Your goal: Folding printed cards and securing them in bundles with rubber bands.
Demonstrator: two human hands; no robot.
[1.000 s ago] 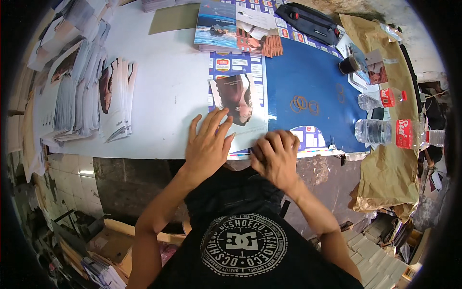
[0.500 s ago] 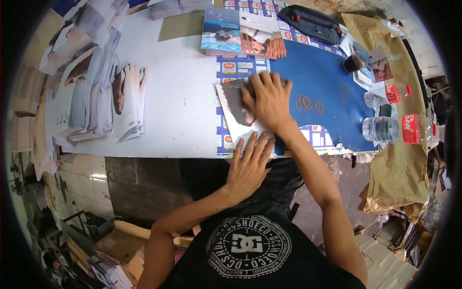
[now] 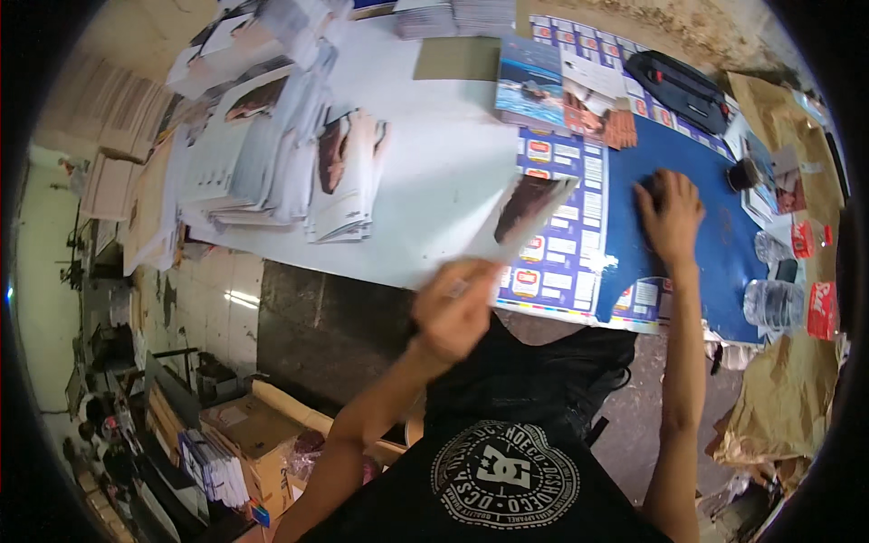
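Observation:
My left hand [image 3: 457, 308] is closed on the lower end of a folded booklet [image 3: 527, 215], a white one with a dark picture. The booklet is raised and tilted over the table's front edge. On the blue board [image 3: 634, 244] to the right, my right hand [image 3: 672, 215] rests with bent fingers. A dark patch shows between its thumb and forefinger; what it is I cannot make out. Left of the booklet in my hand lies a small fanned pile of similar booklets [image 3: 339, 176], beside a larger stack [image 3: 258, 154].
A sheet printed with labels [image 3: 561, 235] lies beside the blue board. Behind it are a blue-covered booklet stack [image 3: 529, 86] and a black pouch [image 3: 679, 86]. On the right stand a dark jar [image 3: 744, 174] and plastic bottles [image 3: 769, 303]. A cardboard box [image 3: 262, 443] sits below left.
My left hand has lifted the booklet off the table and swung it left. My right hand has left the booklet for the blue board. The whole view has shifted and turned.

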